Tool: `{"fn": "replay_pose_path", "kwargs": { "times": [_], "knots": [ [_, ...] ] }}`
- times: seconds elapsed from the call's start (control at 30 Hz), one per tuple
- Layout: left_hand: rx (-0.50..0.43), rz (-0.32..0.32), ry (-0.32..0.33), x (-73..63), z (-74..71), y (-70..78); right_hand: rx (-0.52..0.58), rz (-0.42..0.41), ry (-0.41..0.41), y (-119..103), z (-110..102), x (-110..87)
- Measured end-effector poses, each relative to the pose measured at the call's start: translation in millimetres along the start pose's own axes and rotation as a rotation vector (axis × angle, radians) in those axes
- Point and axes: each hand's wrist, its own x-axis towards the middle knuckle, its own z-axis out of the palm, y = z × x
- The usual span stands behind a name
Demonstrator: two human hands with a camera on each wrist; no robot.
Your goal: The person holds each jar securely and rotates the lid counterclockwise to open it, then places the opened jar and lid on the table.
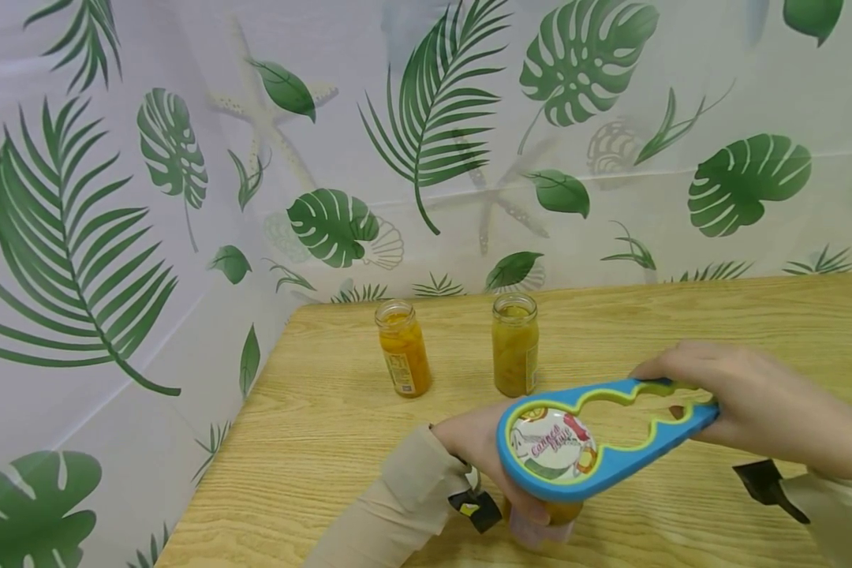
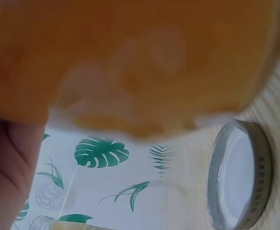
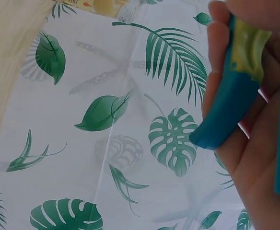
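Note:
My left hand grips a jar of orange canned fruit, whose printed lid faces up. Around that lid sits the large ring of a blue and yellow-green jar opener. The far end of the opener's two handles is held by my right hand. In the right wrist view, the fingers wrap one blue handle. Up close in the left wrist view, the jar's orange side fills the upper part; its lid is out of sight there.
Two lidless jars of fruit stand at the back of the wooden table: an orange one and a yellow one. A loose metal lid lies beyond the held jar. Leaf-patterned cloth hangs behind and at the left.

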Motion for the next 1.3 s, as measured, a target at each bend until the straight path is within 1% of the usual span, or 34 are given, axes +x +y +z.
{"fn": "replay_pose_path", "kwargs": {
  "times": [0.17,0.33,0.5,0.7,0.83,0.93,1.07,1.23,1.3],
  "knots": [
    [-0.018,0.004,0.002,-0.8,1.4,-0.3,0.009,-0.006,0.008,-0.7,-0.1,0.3],
    [0.025,0.013,-0.004,-0.7,1.6,0.5,0.026,-0.024,0.041,-2.4,-1.3,2.1],
    [0.041,0.024,-0.008,-0.5,2.5,2.1,0.006,-0.037,0.086,-4.7,-2.6,4.5],
    [0.048,0.036,0.002,-1.0,2.9,2.3,-0.007,-0.024,0.088,-4.2,-2.5,3.9],
    [0.093,0.048,0.010,-1.2,1.1,1.6,-0.003,-0.027,0.103,-3.0,-2.2,3.9],
    [0.100,0.056,0.025,-0.7,-0.4,1.5,-0.008,-0.028,0.114,-2.3,-2.4,4.2],
    [0.111,0.068,0.064,0.6,-1.5,2.6,-0.011,-0.030,0.134,-0.8,-2.3,3.8],
    [0.158,0.043,0.122,0.9,-2.6,5.1,-0.029,-0.034,0.175,2.7,-1.3,2.8],
    [0.179,0.031,0.139,0.6,-3.0,5.7,-0.034,-0.033,0.180,3.2,-1.3,2.6]
  ]
}}
